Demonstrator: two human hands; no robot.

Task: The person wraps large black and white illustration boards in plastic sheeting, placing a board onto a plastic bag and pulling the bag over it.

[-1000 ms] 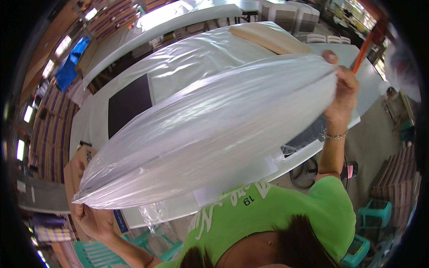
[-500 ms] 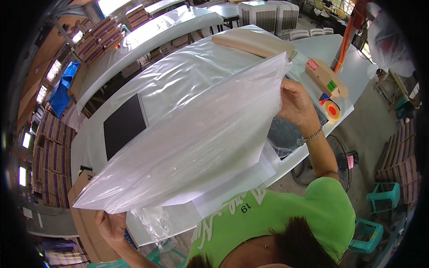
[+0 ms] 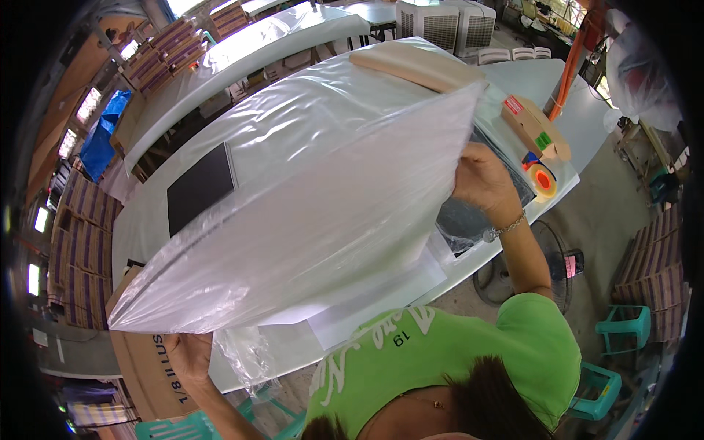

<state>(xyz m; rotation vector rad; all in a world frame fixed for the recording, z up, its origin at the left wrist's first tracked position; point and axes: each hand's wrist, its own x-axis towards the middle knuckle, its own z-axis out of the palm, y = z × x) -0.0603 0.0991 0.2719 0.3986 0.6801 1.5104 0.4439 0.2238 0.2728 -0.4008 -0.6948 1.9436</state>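
A large white sheet in clear plastic wrap [image 3: 308,213] stretches across the view, tilted above the table, its left end lower than its right. My left hand [image 3: 189,356] grips its lower edge near the left corner, fingertips partly hidden behind the wrap. At the right end my right hand [image 3: 484,180] pinches the edge, the thumb and bent fingers partly covered. Under the sheet, white paper [image 3: 374,297] lies at the table's near edge. A dark plastic-wrapped panel [image 3: 469,220] rests beneath my right hand, and a black flat board [image 3: 202,192] lies beyond the sheet at left.
The table [image 3: 293,121] has a pale plastic cover. On it are brown paper [image 3: 414,64], an opened carton [image 3: 535,128] and a tape roll [image 3: 543,180]. Crumpled clear plastic [image 3: 249,356] hangs by the near edge. A floor fan [image 3: 554,268] and green stools [image 3: 623,326] stand at right.
The wrapped sheet has tipped, and its left corner and right tip have both risen a little. My left hand has shifted slightly up and right with it. Both hands keep their hold.
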